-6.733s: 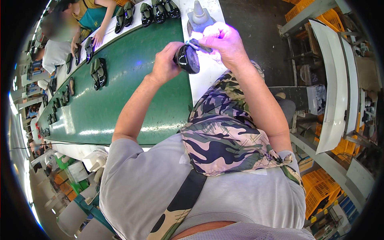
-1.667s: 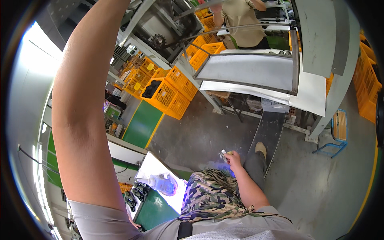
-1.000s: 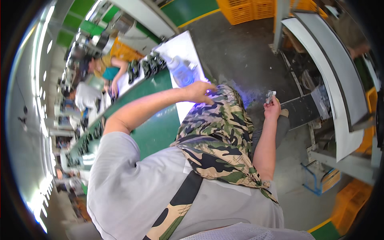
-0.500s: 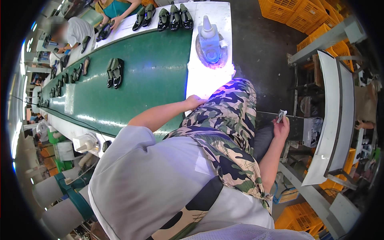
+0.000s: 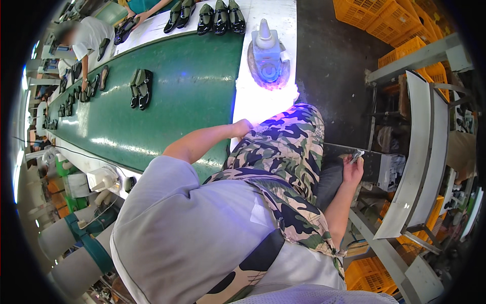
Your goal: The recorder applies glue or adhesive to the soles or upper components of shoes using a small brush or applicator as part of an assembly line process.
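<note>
My left hand point(image 5: 243, 128) rests at the near corner of the white worktable, against the camouflage apron point(image 5: 288, 131) over my lap. Its fingers are hidden, so their grip does not show. Low at my right side, my right hand point(image 5: 353, 170) pinches a small grey, crumpled-looking piece point(image 5: 357, 155) between thumb and fingers; its kind is too small to make out. Beyond my left hand, a pale bottle with a cone-shaped nozzle point(image 5: 265, 43) stands on a round base on the white tabletop point(image 5: 248, 104), which is lit purple-white.
A green conveyor belt point(image 5: 177, 96) carries a pair of black shoes point(image 5: 141, 89) and several more farther left. Black shoes point(image 5: 221, 17) line the far ledge, where co-workers handle others. Orange crates point(image 5: 362, 12) and a metal frame point(image 5: 412, 58) stand at right.
My right hand has come slightly lower and nearer with the grey piece. The pair on the belt has shifted slightly left. A co-worker at far left now reaches onto the belt.
</note>
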`<act>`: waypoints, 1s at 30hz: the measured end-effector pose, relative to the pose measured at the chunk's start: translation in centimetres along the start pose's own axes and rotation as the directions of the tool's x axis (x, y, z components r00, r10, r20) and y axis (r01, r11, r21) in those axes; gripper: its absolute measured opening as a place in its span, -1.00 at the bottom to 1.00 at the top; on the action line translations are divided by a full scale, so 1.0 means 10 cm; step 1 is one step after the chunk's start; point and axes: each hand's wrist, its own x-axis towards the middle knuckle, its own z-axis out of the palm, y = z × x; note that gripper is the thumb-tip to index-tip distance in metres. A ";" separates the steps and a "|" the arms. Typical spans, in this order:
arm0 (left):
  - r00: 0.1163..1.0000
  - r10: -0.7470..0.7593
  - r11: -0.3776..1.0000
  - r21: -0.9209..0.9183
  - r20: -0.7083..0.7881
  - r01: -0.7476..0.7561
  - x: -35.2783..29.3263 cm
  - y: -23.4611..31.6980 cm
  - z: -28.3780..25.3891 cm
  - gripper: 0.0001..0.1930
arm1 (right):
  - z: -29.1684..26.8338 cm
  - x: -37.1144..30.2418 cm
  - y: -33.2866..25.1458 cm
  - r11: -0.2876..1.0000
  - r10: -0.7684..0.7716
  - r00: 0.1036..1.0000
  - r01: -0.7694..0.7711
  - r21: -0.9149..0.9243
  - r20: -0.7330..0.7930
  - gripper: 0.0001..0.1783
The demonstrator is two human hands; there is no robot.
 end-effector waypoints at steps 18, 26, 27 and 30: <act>0.997 -0.038 0.998 -0.057 -0.060 0.035 0.14 -0.15 0.01 -0.79 | -0.13 0.06 0.03 0.999 -0.037 0.999 0.037 0.018 -0.008 -0.93; 0.997 -0.033 0.999 -0.008 -0.064 0.032 0.10 -0.08 0.04 -0.77 | -0.09 0.06 0.01 0.999 -0.024 1.000 0.024 0.023 0.002 -0.92; 0.998 -0.011 1.000 0.023 -0.066 0.012 0.09 -0.08 0.03 -0.76 | -0.09 0.06 0.01 0.999 -0.026 1.000 0.025 0.021 0.009 -0.92; 0.998 0.003 0.999 0.033 -0.056 -0.001 0.08 -0.06 0.04 -0.76 | -0.08 0.06 0.02 0.999 -0.030 0.999 0.030 0.021 0.017 -0.91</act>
